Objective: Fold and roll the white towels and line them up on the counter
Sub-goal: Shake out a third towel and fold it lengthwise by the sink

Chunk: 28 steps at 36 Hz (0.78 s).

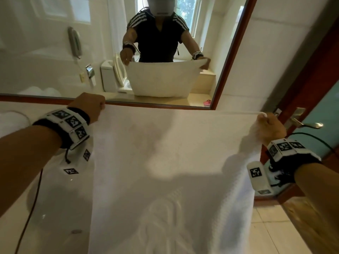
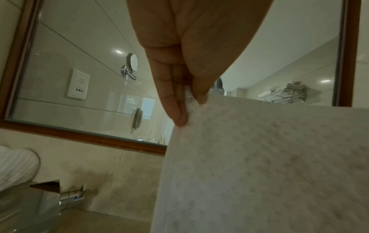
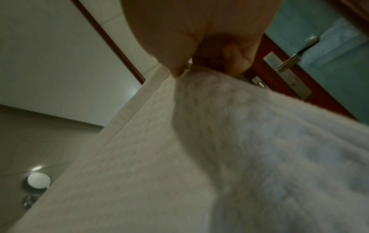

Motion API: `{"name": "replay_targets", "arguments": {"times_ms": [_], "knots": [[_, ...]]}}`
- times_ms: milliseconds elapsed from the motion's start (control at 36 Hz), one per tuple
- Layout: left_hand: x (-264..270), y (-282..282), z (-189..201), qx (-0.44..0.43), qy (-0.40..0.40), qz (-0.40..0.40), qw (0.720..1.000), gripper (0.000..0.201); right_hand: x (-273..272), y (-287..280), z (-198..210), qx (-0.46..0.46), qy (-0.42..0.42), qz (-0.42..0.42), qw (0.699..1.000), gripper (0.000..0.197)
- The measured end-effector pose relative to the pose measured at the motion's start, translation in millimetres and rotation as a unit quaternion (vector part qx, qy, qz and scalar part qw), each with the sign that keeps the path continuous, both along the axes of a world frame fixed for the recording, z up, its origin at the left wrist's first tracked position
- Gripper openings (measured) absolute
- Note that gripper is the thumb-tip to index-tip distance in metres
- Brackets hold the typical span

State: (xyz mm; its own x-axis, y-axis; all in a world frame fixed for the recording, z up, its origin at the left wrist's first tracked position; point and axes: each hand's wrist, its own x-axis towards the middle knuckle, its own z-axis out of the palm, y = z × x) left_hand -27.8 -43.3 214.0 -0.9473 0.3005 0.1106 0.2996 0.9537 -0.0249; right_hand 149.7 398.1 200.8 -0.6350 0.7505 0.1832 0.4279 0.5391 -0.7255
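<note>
A large white towel (image 1: 170, 162) hangs spread out in front of me, held up by its two top corners above the counter. My left hand (image 1: 91, 107) pinches the top left corner; the left wrist view shows thumb and fingers (image 2: 175, 108) closed on the towel (image 2: 259, 165) edge. My right hand (image 1: 269, 125) grips the top right corner, with the towel (image 3: 199, 157) bunched under its curled fingers (image 3: 235, 58). The cloth hides most of the counter beneath it.
A wood-framed mirror (image 1: 229, 61) stands on the wall behind the towel. Rolled white towels (image 1: 11, 121) lie at the far left of the counter; one of these rolled towels (image 2: 16, 165) shows again beside a metal box (image 2: 46, 198). A door with a metal handle (image 1: 302, 123) is at the right.
</note>
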Motion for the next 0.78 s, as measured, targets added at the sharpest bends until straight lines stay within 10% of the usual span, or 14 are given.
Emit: {"name": "replay_targets", "arguments": {"times_ms": [222,778], "knots": [[44.9,-9.6,21.2,0.008,0.022,-0.051,0.998,0.02,70.0,-26.8,27.9,0.064,-0.031,-0.025,0.997,0.074],[278.4,-36.5,94.6,0.101,0.032,-0.009,0.994,0.024,287.4,-32.4,71.1,0.119,0.005,0.02,0.993,0.044]]}}
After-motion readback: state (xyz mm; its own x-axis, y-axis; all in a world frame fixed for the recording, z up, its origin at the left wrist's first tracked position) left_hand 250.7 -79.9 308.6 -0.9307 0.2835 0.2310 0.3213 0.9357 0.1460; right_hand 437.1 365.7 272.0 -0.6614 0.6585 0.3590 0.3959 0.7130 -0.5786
